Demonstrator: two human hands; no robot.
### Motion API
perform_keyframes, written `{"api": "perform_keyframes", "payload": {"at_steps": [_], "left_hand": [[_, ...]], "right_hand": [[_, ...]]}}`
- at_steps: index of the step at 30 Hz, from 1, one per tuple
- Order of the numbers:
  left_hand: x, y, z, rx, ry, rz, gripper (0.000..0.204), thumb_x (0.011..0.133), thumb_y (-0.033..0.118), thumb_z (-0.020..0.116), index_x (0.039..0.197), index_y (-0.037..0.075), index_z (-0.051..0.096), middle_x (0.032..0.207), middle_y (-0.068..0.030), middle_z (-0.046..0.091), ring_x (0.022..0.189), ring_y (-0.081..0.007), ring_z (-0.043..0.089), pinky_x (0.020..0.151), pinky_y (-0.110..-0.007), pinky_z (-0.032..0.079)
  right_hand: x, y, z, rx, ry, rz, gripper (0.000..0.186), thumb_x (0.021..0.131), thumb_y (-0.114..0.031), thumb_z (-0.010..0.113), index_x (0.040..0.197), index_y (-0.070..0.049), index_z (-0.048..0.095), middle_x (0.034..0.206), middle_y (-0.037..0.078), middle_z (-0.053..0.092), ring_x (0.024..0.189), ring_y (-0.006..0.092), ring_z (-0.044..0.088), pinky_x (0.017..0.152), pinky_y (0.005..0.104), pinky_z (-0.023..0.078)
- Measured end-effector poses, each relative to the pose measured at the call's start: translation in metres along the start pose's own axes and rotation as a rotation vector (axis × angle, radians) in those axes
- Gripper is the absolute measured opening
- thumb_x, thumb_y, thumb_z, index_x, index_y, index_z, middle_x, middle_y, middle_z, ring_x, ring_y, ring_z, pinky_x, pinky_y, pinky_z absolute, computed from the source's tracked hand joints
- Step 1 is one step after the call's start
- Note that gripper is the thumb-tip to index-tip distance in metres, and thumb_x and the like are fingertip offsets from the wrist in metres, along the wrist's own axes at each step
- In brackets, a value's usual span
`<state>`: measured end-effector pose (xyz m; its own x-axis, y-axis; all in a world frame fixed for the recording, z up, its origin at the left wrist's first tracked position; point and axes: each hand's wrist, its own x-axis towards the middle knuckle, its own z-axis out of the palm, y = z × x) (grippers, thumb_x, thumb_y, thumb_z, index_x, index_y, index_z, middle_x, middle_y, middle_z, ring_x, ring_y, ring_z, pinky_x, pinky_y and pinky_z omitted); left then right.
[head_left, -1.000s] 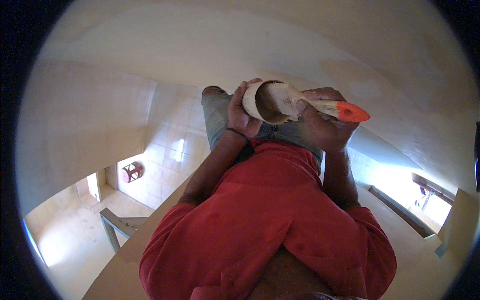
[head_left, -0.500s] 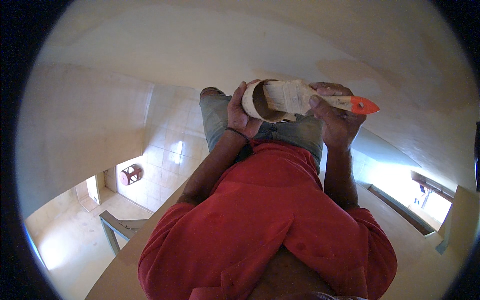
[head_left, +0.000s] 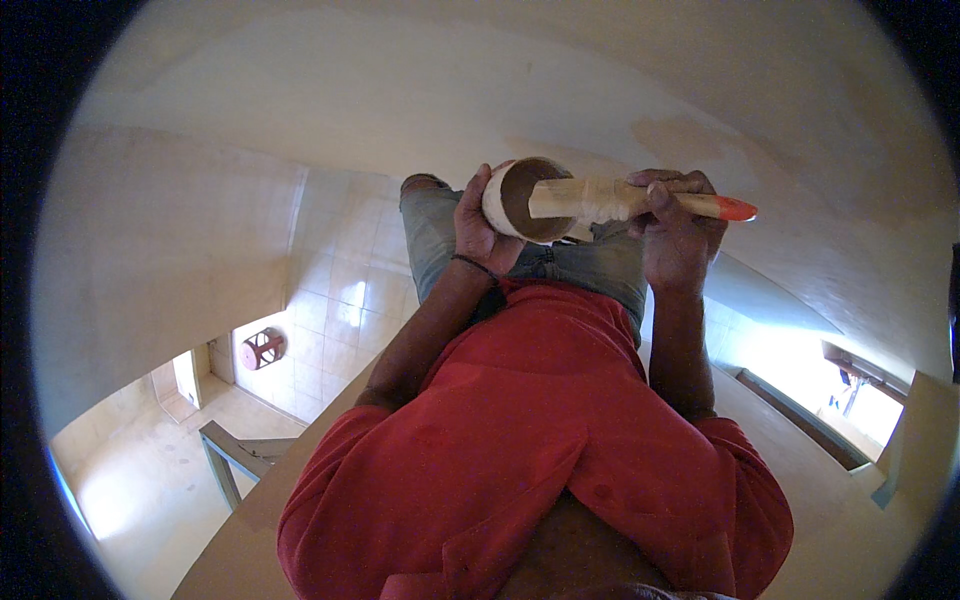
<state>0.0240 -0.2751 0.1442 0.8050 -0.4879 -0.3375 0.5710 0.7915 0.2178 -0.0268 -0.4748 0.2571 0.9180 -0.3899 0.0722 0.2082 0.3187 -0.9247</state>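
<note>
My left hand is wrapped round the side of a small pale cup, holding it tilted with its mouth toward the right. In my right hand is a wide paintbrush with a pale handle and an orange-red tip, gripped near its ferrule. The brush lies almost level, its bristle end at the mouth of the cup and seen partly edge-on. Pale smears coat the ferrule. How much paint the cup holds cannot be made out.
Bare plastered wall curves across the top, with a damp-looking patch at the right. Below on the left are a tiled surface, a red round stool and a pale blue-edged frame. A bright window opening shows at the right.
My right hand has rolled the paintbrush, so its broad face now shows narrower and more edge-on at the cup's mouth. My left hand and the cup have barely moved.
</note>
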Motion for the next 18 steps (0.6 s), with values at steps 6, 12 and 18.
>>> {"api": "perform_keyframes", "payload": {"at_steps": [6,12,18], "left_hand": [[-0.004,-0.001,0.01,-0.01,-0.014,0.012,0.048,0.098,0.047,0.048,0.124,0.008,0.058,0.123,-0.013,0.064,0.116,-0.0312,0.06,0.099,-0.051,0.048],[-0.004,-0.006,-0.003,-0.001,0.01,-0.036,0.051,0.099,0.047,0.043,0.126,0.006,0.057,0.124,-0.0138,0.063,0.118,-0.0313,0.059,0.102,-0.051,0.046],[-0.009,-0.003,-0.016,0.018,0.018,-0.017,0.054,0.098,0.052,0.042,0.125,0.008,0.058,0.124,-0.0153,0.062,0.114,-0.0393,0.059,0.097,-0.056,0.048]], "right_hand": [[-0.003,0.011,-0.004,0.125,0.122,0.175,0.017,0.089,-0.013,0.07,0.091,-0.002,0.058,0.081,0.015,0.067,0.057,0.0195,0.063,0.045,0.0299,0.047],[-0.007,0.032,-0.02,0.123,0.188,0.186,0.017,0.09,-0.02,0.069,0.092,-0.005,0.06,0.074,0.007,0.063,0.061,0.0189,0.06,0.048,0.0322,0.045],[-0.006,0.074,-0.02,0.414,0.197,0.268,0.011,0.095,-0.021,0.063,0.099,-0.012,0.06,0.088,0.0,0.063,0.078,0.0155,0.063,0.063,0.0323,0.052]]}}
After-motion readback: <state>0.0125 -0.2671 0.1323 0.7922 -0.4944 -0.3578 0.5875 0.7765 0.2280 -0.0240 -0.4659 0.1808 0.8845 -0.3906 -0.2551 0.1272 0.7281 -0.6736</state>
